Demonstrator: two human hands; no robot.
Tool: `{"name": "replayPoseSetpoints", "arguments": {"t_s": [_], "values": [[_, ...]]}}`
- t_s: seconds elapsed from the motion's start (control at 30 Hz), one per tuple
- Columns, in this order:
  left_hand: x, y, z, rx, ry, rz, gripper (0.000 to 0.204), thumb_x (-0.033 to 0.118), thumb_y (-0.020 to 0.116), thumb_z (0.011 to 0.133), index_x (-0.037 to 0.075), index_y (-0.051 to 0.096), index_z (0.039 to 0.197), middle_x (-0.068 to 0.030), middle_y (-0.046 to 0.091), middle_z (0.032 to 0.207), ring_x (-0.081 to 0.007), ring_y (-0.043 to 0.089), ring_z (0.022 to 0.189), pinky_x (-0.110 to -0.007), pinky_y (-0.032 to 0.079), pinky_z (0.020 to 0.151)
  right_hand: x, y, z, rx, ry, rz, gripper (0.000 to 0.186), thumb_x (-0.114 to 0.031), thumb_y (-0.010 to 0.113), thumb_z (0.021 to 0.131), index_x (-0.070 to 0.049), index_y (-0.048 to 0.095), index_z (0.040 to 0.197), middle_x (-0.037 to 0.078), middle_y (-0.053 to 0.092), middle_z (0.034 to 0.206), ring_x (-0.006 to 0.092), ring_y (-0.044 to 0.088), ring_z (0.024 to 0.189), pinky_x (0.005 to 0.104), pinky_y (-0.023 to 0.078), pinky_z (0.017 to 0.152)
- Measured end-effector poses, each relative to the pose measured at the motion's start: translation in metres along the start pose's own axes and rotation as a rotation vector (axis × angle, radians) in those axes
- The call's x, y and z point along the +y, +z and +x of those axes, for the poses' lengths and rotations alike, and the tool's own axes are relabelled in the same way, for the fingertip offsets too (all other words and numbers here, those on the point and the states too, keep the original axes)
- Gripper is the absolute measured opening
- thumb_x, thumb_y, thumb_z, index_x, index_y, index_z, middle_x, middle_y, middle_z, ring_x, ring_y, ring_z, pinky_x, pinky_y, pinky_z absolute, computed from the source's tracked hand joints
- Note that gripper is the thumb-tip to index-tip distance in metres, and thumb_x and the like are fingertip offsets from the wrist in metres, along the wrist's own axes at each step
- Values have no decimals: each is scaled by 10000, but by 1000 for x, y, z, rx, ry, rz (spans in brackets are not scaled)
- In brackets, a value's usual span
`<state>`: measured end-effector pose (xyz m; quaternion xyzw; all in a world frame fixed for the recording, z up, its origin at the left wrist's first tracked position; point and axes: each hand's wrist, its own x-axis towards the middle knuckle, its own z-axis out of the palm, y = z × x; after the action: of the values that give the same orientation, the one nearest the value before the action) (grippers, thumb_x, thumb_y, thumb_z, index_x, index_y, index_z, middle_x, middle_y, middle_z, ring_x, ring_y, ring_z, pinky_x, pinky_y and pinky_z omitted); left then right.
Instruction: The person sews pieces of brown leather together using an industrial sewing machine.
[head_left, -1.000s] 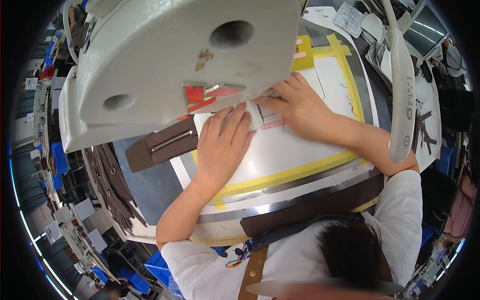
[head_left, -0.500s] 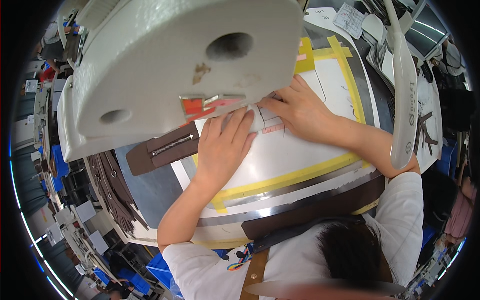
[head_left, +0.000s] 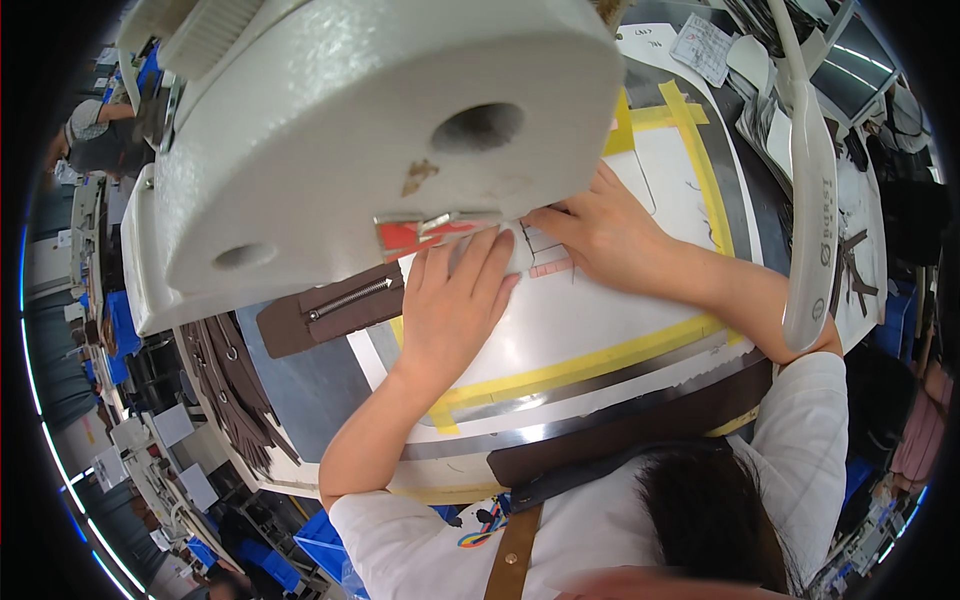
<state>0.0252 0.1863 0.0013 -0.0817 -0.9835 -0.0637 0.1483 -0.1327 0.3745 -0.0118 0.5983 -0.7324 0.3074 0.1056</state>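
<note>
A large white sewing machine head (head_left: pixel 330 150) overhangs the middle of the view. Under its front edge, my left hand (head_left: pixel 452 310) lies on the work with fingers extended, beside a small pale block (head_left: pixel 515 255). My right hand (head_left: pixel 625 240) is just right of it, fingertips bent together at something partly hidden. Both rest over a white sheet (head_left: pixel 540 330) bordered with yellow tape (head_left: pixel 590 360), with dark lines and a pink marked strip (head_left: pixel 550 269) near the fingers. A brown piece with a metal zipper (head_left: pixel 290 330) lies left of my left hand.
Brown straps (head_left: pixel 225 400) hang at the left. A white lamp arm (head_left: pixel 812 250) stands at the right, near papers (head_left: pixel 700 48) and brown scraps (head_left: pixel 858 270). Blue bins (head_left: pixel 320 545) sit below. A co-worker (head_left: pixel 100 135) stands at the far upper left among workbenches.
The whole view has shifted, so the machine and hands appear slightly lower. Both hands stay at much the same spot on the work. The co-worker at upper left shows more.
</note>
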Motion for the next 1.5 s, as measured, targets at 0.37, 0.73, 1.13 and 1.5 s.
{"name": "replayPoseSetpoints", "arguments": {"t_s": [0.37,0.73,1.13,1.5], "values": [[0,0,0,3,-3,-3,514,244,809,843,101,689,1323,-34,644,1425,-303,571,1230,-437,487,1013,-1,-3,0,-30,12,4,399,-78,677,829,-27,741,1220,113,618,1236,310,576,1168,424,463,982],[1,-2,0,-5,-8,-3,515,247,805,849,95,688,1327,-38,647,1419,-302,578,1216,-437,486,1010,-3,-2,0,-22,11,1,411,-75,687,821,-27,737,1226,111,612,1236,305,574,1161,424,464,984],[2,-2,3,-20,-9,40,499,250,792,863,120,694,1335,-17,630,1452,-297,571,1238,-436,475,1038,1,-2,2,-11,-3,-6,377,-85,692,819,-50,750,1190,84,623,1197,294,587,1136,417,487,947],[3,0,0,64,-29,-75,421,145,758,890,109,713,1307,-28,656,1434,-313,593,1203,-429,496,1020,-2,-4,1,19,12,33,319,-177,803,825,-81,769,1127,78,635,1172,309,586,1116,432,492,939]]}}
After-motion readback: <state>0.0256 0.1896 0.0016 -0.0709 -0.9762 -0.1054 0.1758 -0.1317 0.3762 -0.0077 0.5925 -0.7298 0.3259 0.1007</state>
